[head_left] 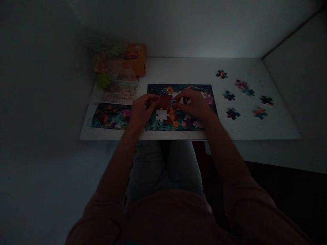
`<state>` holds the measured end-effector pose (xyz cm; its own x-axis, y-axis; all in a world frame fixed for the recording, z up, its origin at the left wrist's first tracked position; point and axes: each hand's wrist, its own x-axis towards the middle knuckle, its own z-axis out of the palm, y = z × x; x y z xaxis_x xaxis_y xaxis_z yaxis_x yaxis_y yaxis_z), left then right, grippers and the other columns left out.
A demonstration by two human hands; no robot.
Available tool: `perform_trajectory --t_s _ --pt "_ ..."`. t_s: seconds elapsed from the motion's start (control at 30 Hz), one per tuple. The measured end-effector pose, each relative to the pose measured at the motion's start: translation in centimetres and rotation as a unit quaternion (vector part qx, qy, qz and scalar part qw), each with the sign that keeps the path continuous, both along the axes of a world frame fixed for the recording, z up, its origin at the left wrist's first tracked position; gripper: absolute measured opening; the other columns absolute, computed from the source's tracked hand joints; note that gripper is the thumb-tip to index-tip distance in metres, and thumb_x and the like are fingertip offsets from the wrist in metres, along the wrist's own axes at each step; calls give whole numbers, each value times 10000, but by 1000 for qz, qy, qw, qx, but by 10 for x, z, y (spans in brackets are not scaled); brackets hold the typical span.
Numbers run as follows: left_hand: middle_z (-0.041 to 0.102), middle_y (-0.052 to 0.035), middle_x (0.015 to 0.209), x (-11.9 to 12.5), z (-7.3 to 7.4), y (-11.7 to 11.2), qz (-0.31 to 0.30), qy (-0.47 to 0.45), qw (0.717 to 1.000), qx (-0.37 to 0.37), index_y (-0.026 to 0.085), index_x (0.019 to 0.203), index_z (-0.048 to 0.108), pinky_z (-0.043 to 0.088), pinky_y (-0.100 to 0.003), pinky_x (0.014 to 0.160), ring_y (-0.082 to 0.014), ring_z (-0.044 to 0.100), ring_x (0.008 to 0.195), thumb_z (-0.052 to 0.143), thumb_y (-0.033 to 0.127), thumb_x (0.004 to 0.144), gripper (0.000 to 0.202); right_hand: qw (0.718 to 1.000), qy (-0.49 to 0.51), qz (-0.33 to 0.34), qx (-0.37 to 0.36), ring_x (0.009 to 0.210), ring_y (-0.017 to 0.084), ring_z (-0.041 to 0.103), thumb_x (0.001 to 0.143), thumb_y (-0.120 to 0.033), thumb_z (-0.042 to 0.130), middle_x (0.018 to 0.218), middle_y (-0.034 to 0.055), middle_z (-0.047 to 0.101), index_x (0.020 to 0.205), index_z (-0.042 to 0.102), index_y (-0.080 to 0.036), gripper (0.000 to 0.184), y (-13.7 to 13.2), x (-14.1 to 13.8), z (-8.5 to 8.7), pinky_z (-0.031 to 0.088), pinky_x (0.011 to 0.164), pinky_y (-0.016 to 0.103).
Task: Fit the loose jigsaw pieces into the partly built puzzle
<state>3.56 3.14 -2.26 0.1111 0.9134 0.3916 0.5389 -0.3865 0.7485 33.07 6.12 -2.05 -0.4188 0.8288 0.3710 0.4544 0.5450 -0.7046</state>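
A partly built jigsaw puzzle (pixel 178 119) lies on a white table (pixel 194 69) in dim light, with a white piece-shaped gap (pixel 161 114) near its middle. My left hand (pixel 141 110) pinches a dark brownish puzzle piece (pixel 165 101) above the puzzle. My right hand (pixel 195 103) hovers over the puzzle's right half, its fingertips closed on the same piece's right edge, where a small blue bit (pixel 173 102) shows.
Several loose puzzle pieces (pixel 232 113) are scattered on the table's right part. A printed picture sheet (pixel 110 116) and another sheet (pixel 120 92) lie left of the puzzle. An orange box (pixel 135 58) and a plant-like bundle (pixel 103 66) stand at the back left. Walls close both sides.
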Motion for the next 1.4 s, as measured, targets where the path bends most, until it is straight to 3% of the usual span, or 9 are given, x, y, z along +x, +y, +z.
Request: perform_trajectory --t_s 0.2,0.47,0.67,0.8,0.93,1.13,1.3,1.4 --pt "882 -18 1097 0 -1 0 -14 -15 1000 -7 318 1163 876 651 -399 910 -247 771 925 863 256 1062 118 1000 -4 -6 -5 814 286 709 1053 -594 936 1034 58 830 1085 876 -369 235 -2 1 3 644 741 486" --pt "877 -28 1076 2 3 -1 -24 -45 998 -42 295 1160 847 670 -369 873 -237 801 932 812 319 1110 66 997 12 78 19 778 258 672 1064 -752 877 961 52 774 1021 891 -336 419 -3 -2 2 571 720 463" --pt "891 -35 1089 -8 11 -1 -75 -31 992 -97 292 1144 834 690 -377 861 -257 830 985 777 328 1078 95 998 -31 25 -41 806 300 691 1055 -772 852 1010 62 831 1062 870 -371 401 -10 -3 15 623 777 521" --pt "892 -37 1076 -11 19 -1 -117 21 988 -96 290 1109 849 677 -393 867 -265 823 972 767 315 1057 101 997 -49 33 -49 829 323 716 1034 -797 845 1001 62 848 1060 871 -382 417 -11 -5 19 649 833 562" --pt "892 -33 1054 -10 23 0 -155 82 980 -92 318 1033 852 672 -437 933 -282 830 969 797 292 1042 61 996 -68 34 -43 839 333 727 1043 -758 856 982 65 840 1055 873 -374 384 -10 -6 16 639 842 566" --pt "884 -57 1110 -7 27 7 -193 126 971 -70 324 1070 870 671 -477 1053 -308 834 1091 776 274 1070 107 996 -65 63 -18 803 303 709 1052 -727 854 980 64 826 1070 865 -344 384 -7 -6 9 587 842 520" --pt "828 -83 1331 -13 26 0 -170 128 976 -44 311 1220 876 646 -490 1139 -312 794 1252 792 280 1072 174 994 -63 93 -11 830 279 710 994 -638 934 947 31 807 1060 889 -349 300 -7 -6 5 541 821 456" --pt "795 -90 1419 -25 22 -17 -146 145 978 -22 324 1305 868 612 -523 1191 -345 759 1338 909 357 1014 296 992 -76 94 -28 888 293 734 947 -605 991 960 28 819 1026 898 -363 271 -7 -7 4 550 840 453"
